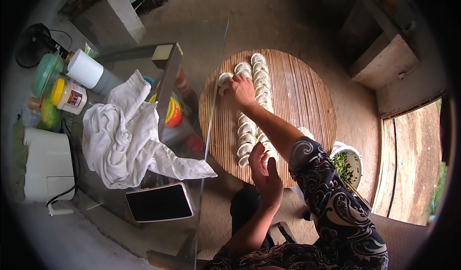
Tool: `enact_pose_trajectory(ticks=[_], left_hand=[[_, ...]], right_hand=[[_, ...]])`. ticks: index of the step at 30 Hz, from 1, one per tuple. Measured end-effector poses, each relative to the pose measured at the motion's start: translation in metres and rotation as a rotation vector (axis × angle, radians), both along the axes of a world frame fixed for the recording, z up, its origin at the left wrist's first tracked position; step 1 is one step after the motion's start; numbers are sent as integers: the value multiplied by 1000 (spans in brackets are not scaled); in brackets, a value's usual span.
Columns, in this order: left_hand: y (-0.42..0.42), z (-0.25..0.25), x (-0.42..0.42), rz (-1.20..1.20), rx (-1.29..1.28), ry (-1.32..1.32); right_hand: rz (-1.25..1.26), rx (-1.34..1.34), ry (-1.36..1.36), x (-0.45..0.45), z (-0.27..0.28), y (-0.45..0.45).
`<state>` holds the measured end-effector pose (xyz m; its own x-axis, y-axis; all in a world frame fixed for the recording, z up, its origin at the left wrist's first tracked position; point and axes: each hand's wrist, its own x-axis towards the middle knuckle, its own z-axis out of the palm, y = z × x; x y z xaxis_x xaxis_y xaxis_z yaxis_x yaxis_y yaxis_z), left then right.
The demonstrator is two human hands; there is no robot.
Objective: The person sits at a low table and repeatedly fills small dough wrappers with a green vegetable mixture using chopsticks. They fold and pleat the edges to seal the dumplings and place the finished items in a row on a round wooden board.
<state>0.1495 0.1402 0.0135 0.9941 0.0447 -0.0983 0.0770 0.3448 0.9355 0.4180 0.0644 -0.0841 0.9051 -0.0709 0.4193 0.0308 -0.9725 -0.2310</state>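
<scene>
Rows of folded dumplings (262, 74) lie on a round mat of thin brown stalks (299, 90). My right hand (240, 88) reaches across to the far left of the mat, palm down and fingers bent. Its fingers are at a dumpling (223, 88) in the short left row and partly cover the row beside it. Whether they grip a dumpling is hidden. Over the near edge of the mat, my left hand (266, 178) is raised with its fingers apart and nothing visible in it. Several dumplings (246, 139) sit just beyond it.
To the left, a glass tabletop (201, 212) bears a crumpled white cloth (120, 136), a phone (160, 202), a yellow-lidded jar (70, 95) and a white cylindrical container (85, 69). A bowl of chopped green filling (346, 165) stands right of the mat, with chopsticks (360, 198) at its rim.
</scene>
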Motion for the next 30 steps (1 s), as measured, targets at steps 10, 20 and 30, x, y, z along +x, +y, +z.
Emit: enact_pose_trajectory(ticks=[10, 20, 30], left_hand=[[-6, -6, -3, -60, 30, -34], [-4, -7, -1, -61, 48, -25], [-9, -9, 4, 4, -56, 93]], right_hand=[[31, 25, 42, 3, 9, -8], [106, 234, -92, -27, 39, -27], [-36, 408, 412, -187, 70, -186]])
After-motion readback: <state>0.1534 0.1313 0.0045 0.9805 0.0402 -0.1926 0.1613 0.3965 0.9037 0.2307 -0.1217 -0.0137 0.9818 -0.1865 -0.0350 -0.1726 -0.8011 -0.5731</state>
